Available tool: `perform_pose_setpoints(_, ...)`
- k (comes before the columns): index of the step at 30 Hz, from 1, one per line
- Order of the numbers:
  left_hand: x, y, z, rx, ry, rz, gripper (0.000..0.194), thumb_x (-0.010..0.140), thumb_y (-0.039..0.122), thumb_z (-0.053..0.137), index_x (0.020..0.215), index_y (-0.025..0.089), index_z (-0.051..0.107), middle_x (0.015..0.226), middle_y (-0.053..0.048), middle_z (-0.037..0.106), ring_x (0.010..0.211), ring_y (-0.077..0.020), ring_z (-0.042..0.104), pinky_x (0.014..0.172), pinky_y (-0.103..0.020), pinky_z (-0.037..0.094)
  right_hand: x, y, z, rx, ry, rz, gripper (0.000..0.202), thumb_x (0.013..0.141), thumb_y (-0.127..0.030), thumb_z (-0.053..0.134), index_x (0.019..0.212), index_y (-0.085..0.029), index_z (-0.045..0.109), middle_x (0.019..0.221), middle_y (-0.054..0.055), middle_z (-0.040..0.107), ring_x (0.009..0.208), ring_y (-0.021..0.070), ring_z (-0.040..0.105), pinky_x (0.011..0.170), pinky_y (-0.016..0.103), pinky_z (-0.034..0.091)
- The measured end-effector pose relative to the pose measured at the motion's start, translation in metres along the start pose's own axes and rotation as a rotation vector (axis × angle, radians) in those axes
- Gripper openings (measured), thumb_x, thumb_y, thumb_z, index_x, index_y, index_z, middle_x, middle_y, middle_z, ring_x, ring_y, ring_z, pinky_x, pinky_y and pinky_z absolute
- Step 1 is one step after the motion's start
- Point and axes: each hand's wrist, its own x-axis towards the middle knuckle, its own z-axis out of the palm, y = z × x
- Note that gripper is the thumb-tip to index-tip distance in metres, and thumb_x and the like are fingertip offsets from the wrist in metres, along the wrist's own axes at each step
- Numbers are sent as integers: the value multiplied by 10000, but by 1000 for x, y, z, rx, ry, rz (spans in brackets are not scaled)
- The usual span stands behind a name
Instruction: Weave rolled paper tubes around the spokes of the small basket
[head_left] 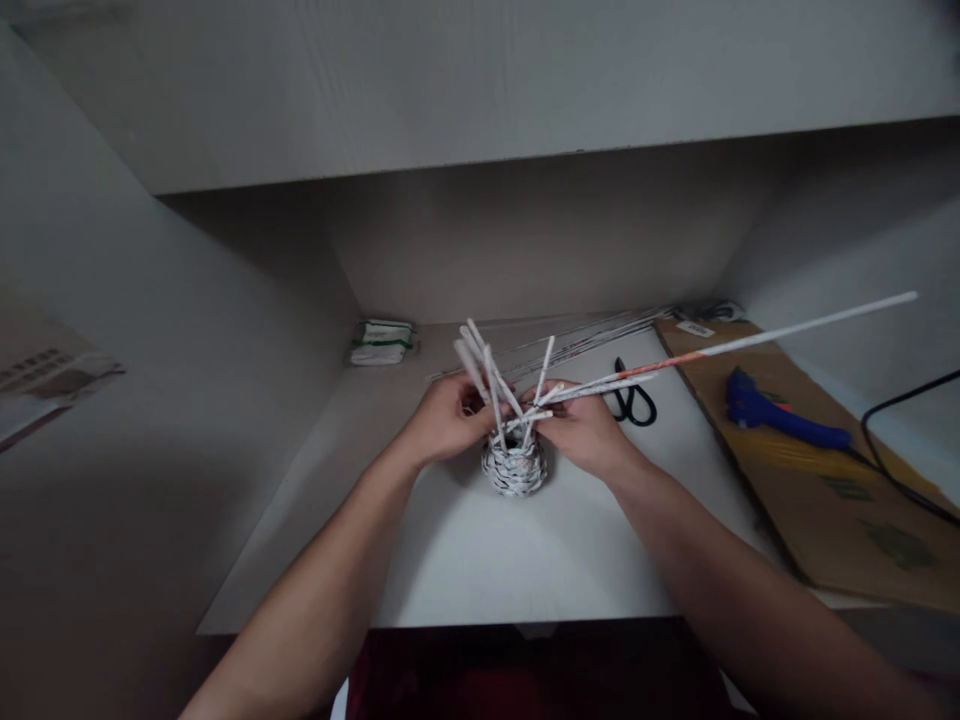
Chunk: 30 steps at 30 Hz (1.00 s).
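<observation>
Woven basket: the small, round, white paper basket (515, 472) sits mid-table on the pale white tabletop (570, 570).
Left hand: here at ten o'clock, the left hand (454, 420) curls among upright white rolled-paper sticks (545, 368); exact grip hidden, can't tell.
Right hand: over at two o'clock, the right hand (589, 430) pinches the long white-and-orange paper rod (731, 345).
Snag risk: pull hard and a stick could crease; swing wide, and the rod's tip may catch the blue glue gun (787, 415) near three o'clock!
</observation>
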Motion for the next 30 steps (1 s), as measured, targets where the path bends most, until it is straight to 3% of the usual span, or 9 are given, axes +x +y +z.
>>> perform_pose_setpoints(4, 0, 0, 2, 9, -10, -108, 186, 744, 309, 676, 775, 128, 707, 665, -38, 652, 592, -136, 566, 552, -233, 447, -3, -3, -1, -149, 15, -52, 70, 712, -259, 671, 767, -223, 647, 663, -10, 655, 596, 149, 586, 566, 263, 462)
perform_pose_setpoints(8, -1, 8, 1, -126, -105, -156, 175, 696, 302, 720, 740, 133, 719, 662, -43, 662, 571, -131, 559, 550, -242, 453, -4, -4, -1, -190, -7, -77, 39, 748, -263, 638, 763, -228, 643, 682, -1, 667, 617, 159, 603, 585, 272, 477)
perform_pose_setpoints(16, 0, 2, 12, -86, 97, -183, 109, 621, 220, 729, 690, 139, 706, 646, -36, 676, 571, -140, 584, 544, -239, 459, -1, -4, -2, -37, 59, -49, 199, 736, -275, 676, 914, -227, 602, 663, -23, 684, 580, 149, 620, 565, 259, 474)
perform_pose_setpoints(21, 1, 3, 15, -175, 89, -192, 153, 607, 224, 746, 709, 127, 686, 615, -19, 649, 524, -118, 546, 520, -234, 448, -1, -7, 1, 49, 84, 35, 172, 717, -327, 695, 785, -196, 606, 646, -4, 687, 562, 137, 614, 554, 257, 476)
perform_pose_setpoints(24, 2, 5, 16, -172, 104, -179, 132, 622, 211, 731, 699, 127, 663, 602, -9, 632, 522, -112, 535, 521, -230, 444, -1, -7, 1, 44, 94, 26, 181, 709, -327, 697, 811, -199, 621, 654, -5, 691, 569, 138, 617, 554, 257, 475)
perform_pose_setpoints(30, 2, 3, 16, -79, 108, -122, 64, 637, 154, 686, 689, 128, 660, 637, -15, 638, 590, -121, 555, 554, -220, 439, 0, -4, -1, -119, 70, 12, 106, 700, -295, 671, 722, -192, 657, 684, 14, 689, 597, 144, 612, 570, 260, 476)
